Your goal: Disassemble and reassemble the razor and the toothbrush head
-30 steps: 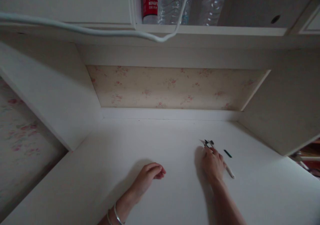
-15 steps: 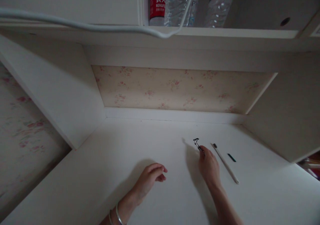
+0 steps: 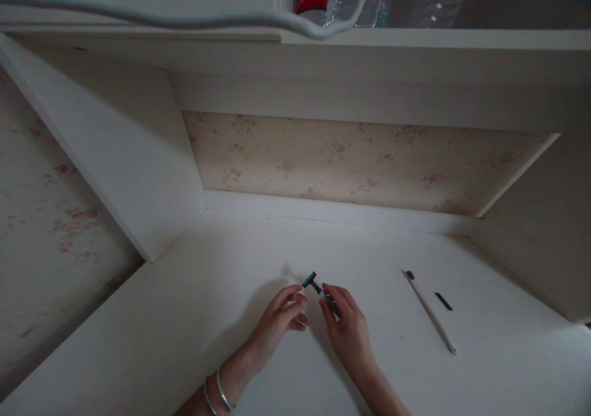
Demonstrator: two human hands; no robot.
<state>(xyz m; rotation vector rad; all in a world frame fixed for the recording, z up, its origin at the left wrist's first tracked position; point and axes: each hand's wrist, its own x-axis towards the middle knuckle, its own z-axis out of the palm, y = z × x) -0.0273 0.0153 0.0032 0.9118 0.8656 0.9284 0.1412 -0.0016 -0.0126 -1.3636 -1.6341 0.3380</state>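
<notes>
My right hand (image 3: 348, 327) pinches the handle of a razor (image 3: 316, 285), whose green-and-black head points up and left. Close to that head is my left hand (image 3: 279, 320), fingers curved but apart, holding nothing; whether a fingertip touches the head I cannot tell. Both hands are above the white desktop (image 3: 221, 268). To the right lie a long, slim white stick with a dark tip (image 3: 431, 313) and a short dark green strip (image 3: 444, 301).
Above the desk runs a shelf (image 3: 415, 39) with plastic bottles (image 3: 353, 0) on it. A pale cable (image 3: 184, 21) hangs across its front. White side panels (image 3: 124, 151) flank the desk, and floral wallpaper (image 3: 286, 157) covers the back.
My right hand has brought the razor leftward to my left hand, and the razor's head has turned so its green side shows. My left hand has barely moved. The camera view has shifted somewhat.
</notes>
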